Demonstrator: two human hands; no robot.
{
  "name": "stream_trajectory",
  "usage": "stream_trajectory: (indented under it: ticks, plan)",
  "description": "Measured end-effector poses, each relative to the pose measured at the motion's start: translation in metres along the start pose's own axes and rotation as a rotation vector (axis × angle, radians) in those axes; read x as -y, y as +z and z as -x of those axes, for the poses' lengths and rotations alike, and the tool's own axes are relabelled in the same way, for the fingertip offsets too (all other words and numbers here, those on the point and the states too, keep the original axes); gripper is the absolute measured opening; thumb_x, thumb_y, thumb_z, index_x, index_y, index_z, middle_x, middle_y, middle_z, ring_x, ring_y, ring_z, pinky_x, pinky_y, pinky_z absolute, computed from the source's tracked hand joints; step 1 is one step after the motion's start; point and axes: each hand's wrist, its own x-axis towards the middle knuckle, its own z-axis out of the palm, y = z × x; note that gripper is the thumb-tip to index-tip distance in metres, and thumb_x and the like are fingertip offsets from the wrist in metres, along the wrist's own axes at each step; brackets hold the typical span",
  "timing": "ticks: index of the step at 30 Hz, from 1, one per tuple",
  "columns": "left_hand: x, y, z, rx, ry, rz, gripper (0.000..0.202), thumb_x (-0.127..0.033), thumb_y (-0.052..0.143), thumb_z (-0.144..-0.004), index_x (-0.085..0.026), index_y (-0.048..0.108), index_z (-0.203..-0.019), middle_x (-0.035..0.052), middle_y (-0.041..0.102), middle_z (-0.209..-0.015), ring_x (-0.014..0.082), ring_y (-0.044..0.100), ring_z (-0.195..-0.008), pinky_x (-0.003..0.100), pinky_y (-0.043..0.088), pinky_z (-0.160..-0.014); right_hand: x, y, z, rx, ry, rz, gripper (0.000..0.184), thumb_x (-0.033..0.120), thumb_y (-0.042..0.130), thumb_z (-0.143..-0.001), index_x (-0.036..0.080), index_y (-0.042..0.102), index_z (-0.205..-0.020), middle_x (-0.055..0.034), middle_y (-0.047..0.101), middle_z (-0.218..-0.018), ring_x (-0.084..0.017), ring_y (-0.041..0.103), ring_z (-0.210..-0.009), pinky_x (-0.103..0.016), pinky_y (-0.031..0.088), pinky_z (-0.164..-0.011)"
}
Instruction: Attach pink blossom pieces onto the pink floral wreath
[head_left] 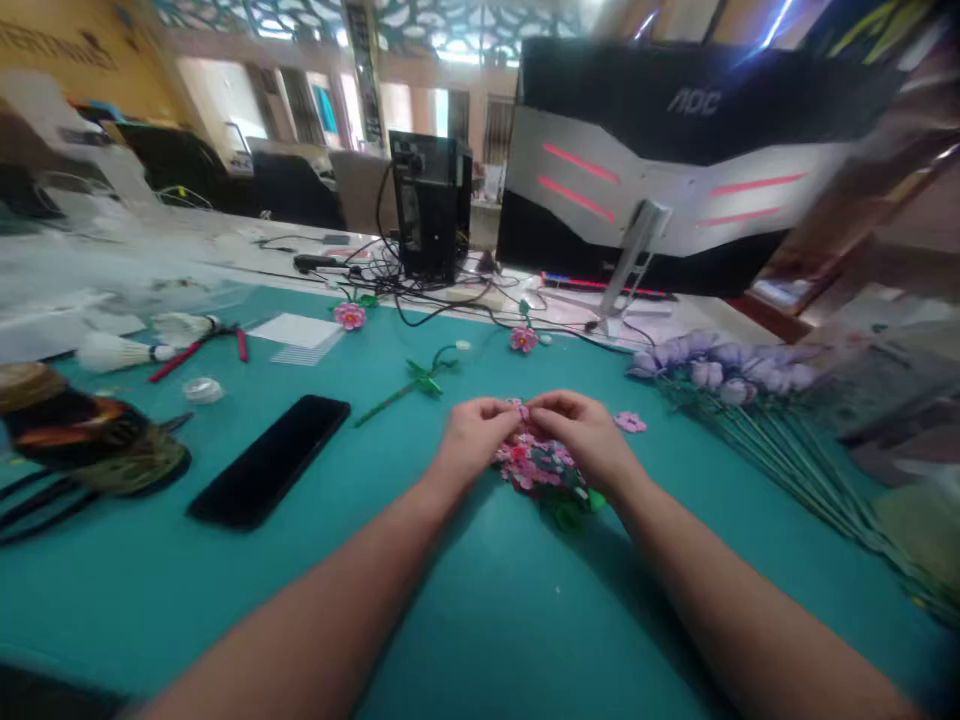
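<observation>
My left hand and my right hand meet fingertip to fingertip over the teal mat. Both are closed in a pinch on a small pink flower piece, mostly covered by the fingers. Just below them lies a heap of pink flower pieces with some green and dark bits among it. To the right of my right hand rests a loose pink petal piece. A green stem with leaves and a white tip lies beyond my left hand. Two assembled pink flowers, one left and one right, lie farther back.
A black phone and a dark bag-like object are at left, near shuttlecocks and white paper. Purple flowers on long stems lie at right. Behind stand a monitor, a black computer case and tangled cables.
</observation>
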Motion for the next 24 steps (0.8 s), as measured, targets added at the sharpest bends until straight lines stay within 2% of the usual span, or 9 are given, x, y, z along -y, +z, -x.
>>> stream_trajectory:
  ticks: [9, 24]
  plan:
    - [-0.003, 0.0, 0.003, -0.005, 0.006, 0.006, 0.019, -0.031, 0.069, -0.067, -0.012, 0.066, -0.069, 0.004, 0.064, -0.063, 0.0113, 0.056, -0.055, 0.022, 0.043, -0.054, 0.009, 0.003, 0.004, 0.007, -0.024, 0.064, 0.019, 0.03, 0.069, -0.068, 0.015, 0.068, -0.08, -0.0009, 0.066, -0.068, -0.011, 0.056, -0.061, -0.023, 0.045, -0.057]
    - [0.002, -0.001, 0.004, -0.025, 0.065, -0.181, 0.01, -0.024, 0.061, -0.064, -0.014, 0.063, -0.062, 0.0009, 0.061, -0.057, 0.0109, 0.051, -0.053, 0.022, 0.038, -0.052, -0.002, 0.004, 0.003, 0.044, -0.158, 0.295, 0.013, 0.024, 0.06, -0.073, 0.016, 0.068, -0.077, -0.0024, 0.067, -0.07, -0.013, 0.057, -0.066, -0.024, 0.045, -0.06]
